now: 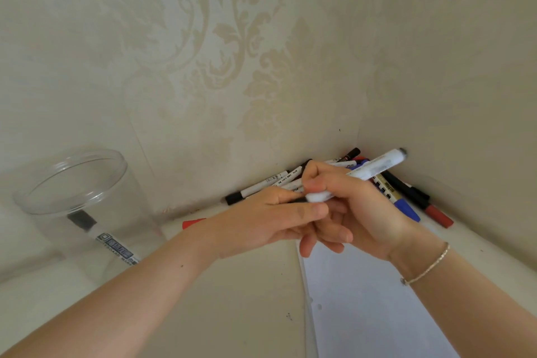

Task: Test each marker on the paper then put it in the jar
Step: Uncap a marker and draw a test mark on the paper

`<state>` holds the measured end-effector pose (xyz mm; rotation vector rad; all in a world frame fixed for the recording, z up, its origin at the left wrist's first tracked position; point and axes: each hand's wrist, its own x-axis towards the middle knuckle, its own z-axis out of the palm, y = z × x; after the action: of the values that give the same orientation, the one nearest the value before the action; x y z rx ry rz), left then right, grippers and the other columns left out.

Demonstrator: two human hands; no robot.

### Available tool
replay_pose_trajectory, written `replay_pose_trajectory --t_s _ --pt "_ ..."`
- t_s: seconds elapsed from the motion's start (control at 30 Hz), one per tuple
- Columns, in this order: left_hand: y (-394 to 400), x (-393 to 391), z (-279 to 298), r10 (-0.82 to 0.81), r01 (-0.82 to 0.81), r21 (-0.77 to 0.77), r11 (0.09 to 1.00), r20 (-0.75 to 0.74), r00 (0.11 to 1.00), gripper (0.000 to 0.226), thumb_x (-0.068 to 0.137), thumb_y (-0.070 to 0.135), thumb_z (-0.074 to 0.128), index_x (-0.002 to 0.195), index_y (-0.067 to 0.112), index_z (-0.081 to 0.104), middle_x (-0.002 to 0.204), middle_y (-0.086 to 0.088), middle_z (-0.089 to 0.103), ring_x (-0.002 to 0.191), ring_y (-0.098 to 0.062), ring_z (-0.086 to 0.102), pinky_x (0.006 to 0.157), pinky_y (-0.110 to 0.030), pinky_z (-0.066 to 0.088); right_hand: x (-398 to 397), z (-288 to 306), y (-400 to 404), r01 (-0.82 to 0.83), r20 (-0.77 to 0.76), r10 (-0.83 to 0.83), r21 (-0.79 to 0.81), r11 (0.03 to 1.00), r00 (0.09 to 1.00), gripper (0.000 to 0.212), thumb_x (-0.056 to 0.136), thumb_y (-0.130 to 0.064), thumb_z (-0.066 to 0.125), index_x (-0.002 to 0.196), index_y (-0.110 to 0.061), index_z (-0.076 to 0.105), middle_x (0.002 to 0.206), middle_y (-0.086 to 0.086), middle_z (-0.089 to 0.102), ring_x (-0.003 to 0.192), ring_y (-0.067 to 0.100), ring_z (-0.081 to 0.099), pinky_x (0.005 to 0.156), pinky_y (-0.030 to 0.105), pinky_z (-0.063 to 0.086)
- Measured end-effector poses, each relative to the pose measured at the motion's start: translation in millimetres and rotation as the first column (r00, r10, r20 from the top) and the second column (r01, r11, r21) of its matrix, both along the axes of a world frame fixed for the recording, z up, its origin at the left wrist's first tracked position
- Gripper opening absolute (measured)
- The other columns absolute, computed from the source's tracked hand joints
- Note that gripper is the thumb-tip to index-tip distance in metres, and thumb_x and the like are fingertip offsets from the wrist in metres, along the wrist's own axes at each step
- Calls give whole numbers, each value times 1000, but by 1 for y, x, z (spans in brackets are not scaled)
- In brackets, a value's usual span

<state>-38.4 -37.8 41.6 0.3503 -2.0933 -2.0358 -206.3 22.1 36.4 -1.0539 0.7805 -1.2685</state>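
Both forearms come in bare, no sleeves showing anywhere up to the frame's edge. There's a thin, pale, glinting chain bracelet [427,266] circling the wrist just behind the right hand [360,212]. The left hand [261,221] wears nothing.

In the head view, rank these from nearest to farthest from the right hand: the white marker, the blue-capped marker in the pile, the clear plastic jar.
From the right hand:
1. White marker with grey end, gripped in that hand.
2. Blue-capped marker, in the corner pile just beyond it.
3. Clear plastic jar, far left.
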Motion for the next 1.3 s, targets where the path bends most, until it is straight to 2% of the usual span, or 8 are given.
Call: replay_pose_trajectory --t_s 0.1,0.2,0.3,0.43,0.57,0.7,0.87,1.3 --pt "-6 16 -2 80 -67 157 985 -76 994 37 91 42 56 59 23 57 61 2 65 107 -21 65 98 -28 47 -32 14 0 275 227 -261 -30 961 938 29 72 -10 46 56 -18 22 43 -3 7 25 9 22 36 18 21" --pt "-8 12 -10 264 -236 -222 946 102 959 33 92 42 54 69 23 69 76 9 70 98 -7 66 90 -22 48 -43 11 -4 436 76 -436 22 900 897 32 79 -8 42 56 -18 23 42 -3 16 32 12 20 41 21 21" --pt "-12 -7 -24 442 -265 -627 732 141 886 31 85 39 67 74 12 58 62 15 52 59 -5 48 59 -24 39 -28 -11 -13 502 -59 -499 115 857 865 33 87 -8 48 56 -14 41 49 1 34 40 13 29 43 24 25" --pt "-15 -13 -55 480 -175 -827 534 126 868 33 78 46 71 82 20 51 89 6 52 83 -12 53 76 -37 47 -16 -42 -15 543 -193 -510 203 815 838 19 88 -5 58 69 -6 54 54 4 51 45 12 40 44 21 36" --pt "-5 -8 -81 492 -124 -895 428 116 863 48 78 59 64 106 22 55 98 11 51 88 -4 46 79 -25 41 -11 -65 -19 627 -394 -544 115 771 741 17 84 1 60 70 -4 52 54 11 53 41 14 46 42 23 40" --pt "-6 -5 -97 488 -179 -926 333 6 873 47 80 64 55 103 23 57 102 12 56 94 -3 48 81 -20 39 -8 -80 -23 724 -568 -589 17 690 575 14 79 -2 61 69 -6 51 59 11 43 50 16 39 42 19 34" --pt "-5 -5 -107 479 -235 -950 204 -112 870 43 80 60 53 96 20 61 96 11 60 91 -7 52 77 -20 38 -4 -84 -24 752 -580 -623 -27 659 525 26 80 -6 64 61 -8 46 58 8 44 55 18 42 49 23 40" --pt "-4 -6 -111 484 -245 -955 168 -137 865 43 81 59 52 96 20 62 97 12 59 90 -7 53 75 -20 41 -4 -90 -24 756 -622 -643 -123 643 447 31 81 -1 61 59 -6 39 56 3 37 52 12 35 46 16 35"
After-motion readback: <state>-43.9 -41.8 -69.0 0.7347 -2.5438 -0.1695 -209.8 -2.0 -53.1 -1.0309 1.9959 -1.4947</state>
